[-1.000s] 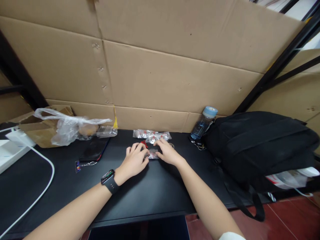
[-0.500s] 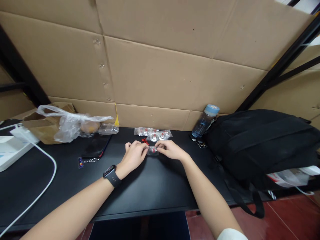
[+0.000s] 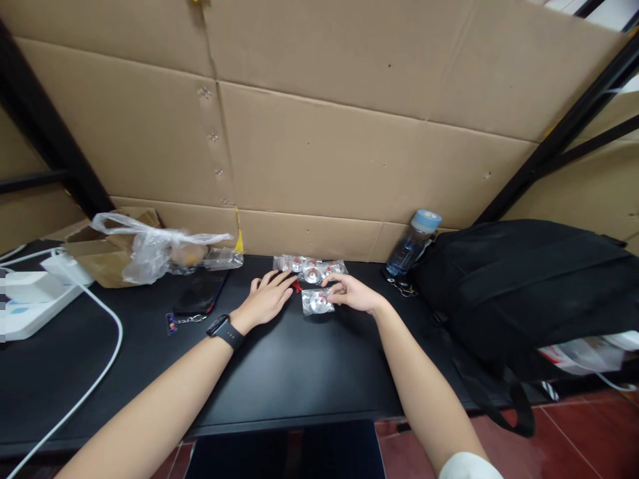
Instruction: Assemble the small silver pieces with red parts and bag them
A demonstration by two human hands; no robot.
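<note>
far left: white power strip [image 3: 30, 303] with a white cable [image 3: 102, 362] looping over the black table [image 3: 299, 372], the strip cut by the frame edge. next a cardboard box [image 3: 94, 256] with a crumpled clear plastic bag [image 3: 150, 249] over it; something brownish inside the bag, can't tell what. a dark phone [image 3: 200, 293] lies flat beside it, with a small keychain [image 3: 180, 322] just in front.

left hand [image 3: 267, 299], smartwatch [image 3: 225, 330] on the wrist, rests flat and open on the table, fingertips [image 3: 289, 279] reaching toward a bit of red cord [image 3: 297, 287] and the row of packets [image 3: 309, 268] at the back by the cardboard wall [image 3: 349, 153]. it grips nothing.

middle: one small clear packet [image 3: 316, 303] with a round silvery piece and a red mark lies on the table between the hands, just in front of the row. right hand [image 3: 354, 293] has fingers loosely curled, thumb and forefinger touching the packet's right edge; whether it pinches or only touches, can't tell.

step, as i judge it: one packet is set apart from the row and is being handled on the table. next move likely calls for a firm pinch on the slippery film with the right, and the left either steadying or reaching for the cord.

right: blue-capped water bottle [image 3: 412, 243] leans on the wall, keys [image 3: 399, 287] at its foot, then a big black backpack [image 3: 524, 286] overhanging the table edge, strap dangling.

hard to make out: the packet contents, the count in the row (they overlap), and where the cord runs under the left fingers. white things under the backpack are mostly hidden.
</note>
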